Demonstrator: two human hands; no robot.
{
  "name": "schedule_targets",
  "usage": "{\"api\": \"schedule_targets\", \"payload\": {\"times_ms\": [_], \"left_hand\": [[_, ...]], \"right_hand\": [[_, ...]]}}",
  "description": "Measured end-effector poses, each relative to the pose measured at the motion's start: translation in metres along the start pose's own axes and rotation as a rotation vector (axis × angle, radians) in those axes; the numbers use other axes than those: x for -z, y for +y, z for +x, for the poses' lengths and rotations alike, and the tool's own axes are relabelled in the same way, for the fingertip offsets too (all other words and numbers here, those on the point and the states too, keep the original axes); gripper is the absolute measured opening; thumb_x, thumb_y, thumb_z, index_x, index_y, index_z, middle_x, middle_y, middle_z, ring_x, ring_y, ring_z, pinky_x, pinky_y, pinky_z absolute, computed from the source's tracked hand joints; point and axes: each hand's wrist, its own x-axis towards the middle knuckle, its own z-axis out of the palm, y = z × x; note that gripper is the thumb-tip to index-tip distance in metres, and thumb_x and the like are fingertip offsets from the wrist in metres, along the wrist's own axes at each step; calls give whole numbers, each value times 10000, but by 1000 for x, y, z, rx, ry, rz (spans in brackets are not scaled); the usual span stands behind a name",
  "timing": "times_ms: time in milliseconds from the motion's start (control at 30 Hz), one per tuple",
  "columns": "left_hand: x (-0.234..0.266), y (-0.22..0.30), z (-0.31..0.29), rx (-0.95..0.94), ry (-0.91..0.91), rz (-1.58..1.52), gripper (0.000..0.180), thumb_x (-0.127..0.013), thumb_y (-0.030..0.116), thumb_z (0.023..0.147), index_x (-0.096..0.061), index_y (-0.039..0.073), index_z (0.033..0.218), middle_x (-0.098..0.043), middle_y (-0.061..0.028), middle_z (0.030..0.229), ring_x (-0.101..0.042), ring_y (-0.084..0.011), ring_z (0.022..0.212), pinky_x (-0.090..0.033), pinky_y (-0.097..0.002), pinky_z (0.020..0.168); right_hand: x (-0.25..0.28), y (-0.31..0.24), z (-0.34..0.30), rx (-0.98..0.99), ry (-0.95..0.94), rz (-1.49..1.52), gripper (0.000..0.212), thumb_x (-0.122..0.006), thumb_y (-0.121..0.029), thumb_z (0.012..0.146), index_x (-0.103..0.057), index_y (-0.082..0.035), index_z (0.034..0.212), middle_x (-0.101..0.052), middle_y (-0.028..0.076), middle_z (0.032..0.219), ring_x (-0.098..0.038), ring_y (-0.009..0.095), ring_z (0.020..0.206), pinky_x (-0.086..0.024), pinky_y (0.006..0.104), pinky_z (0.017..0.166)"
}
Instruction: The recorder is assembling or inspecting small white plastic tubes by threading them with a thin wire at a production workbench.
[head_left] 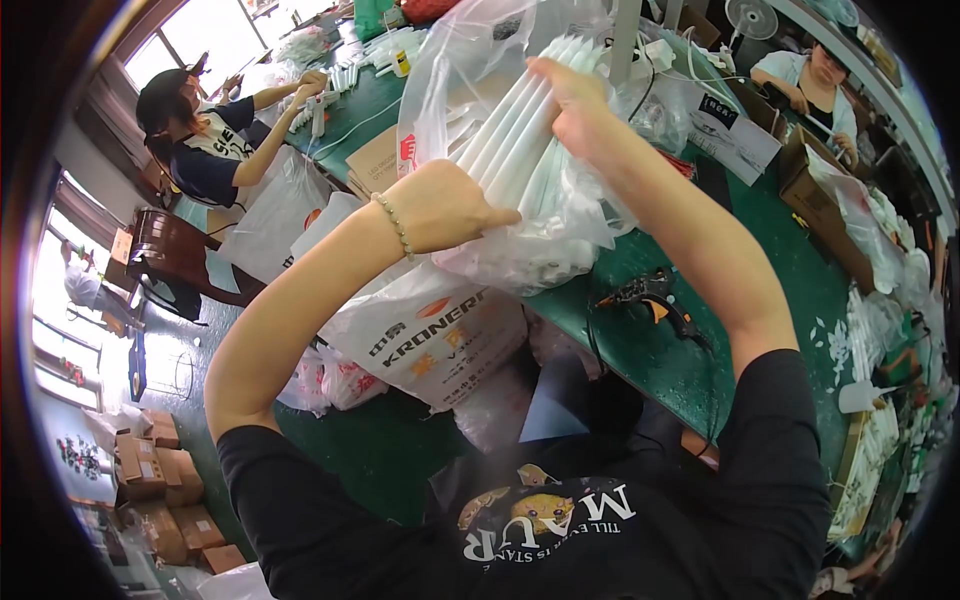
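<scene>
A bundle of long white tubes [515, 135] lies slanted inside a clear plastic bag [535, 255] at the table's near edge. My right hand [578, 100] is closed around the upper end of the bundle. Lower down, my left hand [445, 205], with a beaded bracelet at the wrist, grips the bundle's left side, its thumb pointing right across the tubes. Most fingers of both hands are hidden behind the tubes and plastic. A black and orange hot glue gun [652, 298] rests on the green table [640, 355], below my right forearm.
A printed white sack [440, 345] hangs below the table edge. Cardboard boxes [165, 480] are stacked on the floor at left. One co-worker [215, 140] handles white pieces at the far left; another person [810, 95] is at the far right, near an open carton [825, 205].
</scene>
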Motion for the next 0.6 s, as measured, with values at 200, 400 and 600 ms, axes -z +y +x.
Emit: {"api": "schedule_targets", "payload": {"times_ms": [200,400,600], "left_hand": [[-9,-12,0,-5,-15,3,289,-535,207,757,-549,244,1044,-518,-32,526,-551,-225,484,-410,-339,440],[-10,-17,-4,1,16,-25,247,-529,294,785,-550,230,1023,-532,-40,543,-553,-235,501,-415,-344,451],[-9,-23,11,76,-17,-185,289,-518,372,806,-577,176,1010,-569,-75,592,-568,-264,556,-436,-359,528]], "right_hand": [[17,42,54,-350,-102,8,277,-666,-124,725,-525,-18,938,-567,81,838,-577,243,809,-492,407,735],[25,66,79,-505,-56,-101,298,-643,-139,758,-503,-5,984,-565,126,989,-578,256,897,-483,385,804],[82,75,125,-581,-450,-510,304,-584,-244,801,-571,-12,997,-606,153,863,-598,247,812,-483,383,720]]}}
